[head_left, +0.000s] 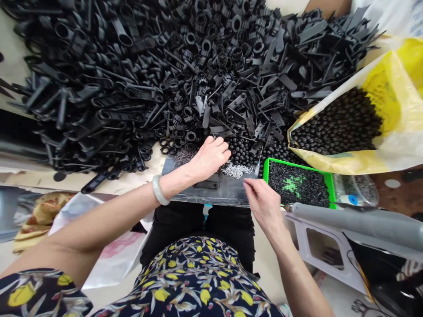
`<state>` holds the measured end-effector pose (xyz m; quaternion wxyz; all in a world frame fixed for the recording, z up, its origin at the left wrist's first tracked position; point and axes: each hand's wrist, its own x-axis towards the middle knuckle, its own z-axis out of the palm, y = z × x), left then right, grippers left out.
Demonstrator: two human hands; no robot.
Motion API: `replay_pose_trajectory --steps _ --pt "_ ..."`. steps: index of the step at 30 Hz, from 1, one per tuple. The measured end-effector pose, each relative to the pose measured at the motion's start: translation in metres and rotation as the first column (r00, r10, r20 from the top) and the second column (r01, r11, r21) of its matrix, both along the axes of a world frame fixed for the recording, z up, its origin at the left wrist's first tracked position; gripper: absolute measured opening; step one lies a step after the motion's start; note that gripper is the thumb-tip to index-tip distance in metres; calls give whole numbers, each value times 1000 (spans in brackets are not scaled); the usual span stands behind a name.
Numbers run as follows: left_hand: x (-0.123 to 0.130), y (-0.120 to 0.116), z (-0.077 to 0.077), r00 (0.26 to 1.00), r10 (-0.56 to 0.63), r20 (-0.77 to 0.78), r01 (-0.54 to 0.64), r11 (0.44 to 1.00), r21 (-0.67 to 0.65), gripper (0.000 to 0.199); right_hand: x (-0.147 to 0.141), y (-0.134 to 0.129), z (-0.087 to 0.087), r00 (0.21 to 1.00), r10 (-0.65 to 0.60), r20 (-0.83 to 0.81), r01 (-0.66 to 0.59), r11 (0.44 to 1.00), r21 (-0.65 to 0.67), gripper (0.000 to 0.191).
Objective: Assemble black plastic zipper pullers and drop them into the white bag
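My left hand (211, 156), with a pale bangle (160, 190) on the wrist, is curled over the back of the dark work mat (231, 190). Its fingertips are hidden below the knuckles, so whatever they grip does not show. Just right of it lies a heap of small silver pins (237, 170), with round black beads (243, 149) behind. A flat black plastic piece (207, 184) rests on the mat below my left wrist. My right hand (263, 199) is closed at the mat's right end, thumb and forefinger together; anything between them is too small to make out.
Black rings (206, 45), handles (62, 105) and flat strips (310, 31) pile high across the back. A green tray (267, 169) of small black parts stands right of the mat. Behind it, a yellow-white bag (357, 160) spills beads. A thin screwdriver-like tool (257, 169) lies beside the pins.
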<state>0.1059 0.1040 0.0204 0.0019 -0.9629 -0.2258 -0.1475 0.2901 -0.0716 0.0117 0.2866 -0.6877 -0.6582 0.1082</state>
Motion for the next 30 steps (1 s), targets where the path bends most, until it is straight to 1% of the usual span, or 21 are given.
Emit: replay_pose_trajectory --steps 2,3,5,6,8,9,10,11,13,15,16,18,20,23,26,30 --pt "-4 -5 3 998 -12 54 15 998 -60 24 -3 9 -8 996 -10 92 13 1000 -27 22" --pt "-8 -10 4 993 -1 116 14 994 -110 22 -4 13 -12 991 -26 129 30 999 -34 23" --pt "-17 -26 5 955 82 285 -3 964 -264 17 -6 20 -19 984 -51 169 59 997 -43 25" --pt "-23 -37 4 918 155 364 -14 932 -362 15 -7 22 -21 982 -54 182 63 997 -46 25" --pt "-34 -62 1 840 305 449 -15 840 -542 22 -8 25 -24 977 -50 206 61 997 -44 27" --pt "-39 -74 -2 808 363 464 -14 799 -601 24 -9 26 -25 976 -47 215 57 998 -41 28" --pt "-43 -86 -6 780 407 475 -17 772 -635 24 -9 26 -26 974 -46 221 55 998 -36 28" --pt "-45 -96 -10 752 445 486 -25 756 -654 22 -9 26 -26 974 -47 222 55 998 -28 28" --pt "-47 -110 -20 691 509 513 -56 745 -664 18 -10 25 -26 975 -48 217 54 998 -18 27" --pt "-45 -117 -31 653 532 538 -90 761 -643 16 -10 23 -25 974 -50 220 54 998 -12 25" --pt "-44 -118 -35 652 527 546 -104 775 -624 15 -10 23 -25 973 -51 224 55 998 -13 24" --pt "-42 -117 -43 672 493 552 -117 807 -579 14 -10 22 -25 971 -57 232 62 998 -14 24" --pt "-41 -116 -48 691 470 549 -122 824 -553 14 -10 21 -25 970 -64 236 68 998 -9 25" --pt "-42 -116 -50 696 453 558 -125 841 -527 16 -11 21 -26 970 -73 233 75 997 -2 26" --pt "-42 -116 -50 707 433 559 -124 854 -505 17 -13 19 -25 975 -80 208 81 997 7 25" --pt "-41 -114 -49 725 454 518 -161 843 -514 16 -17 16 -20 996 -49 73 48 999 14 22"
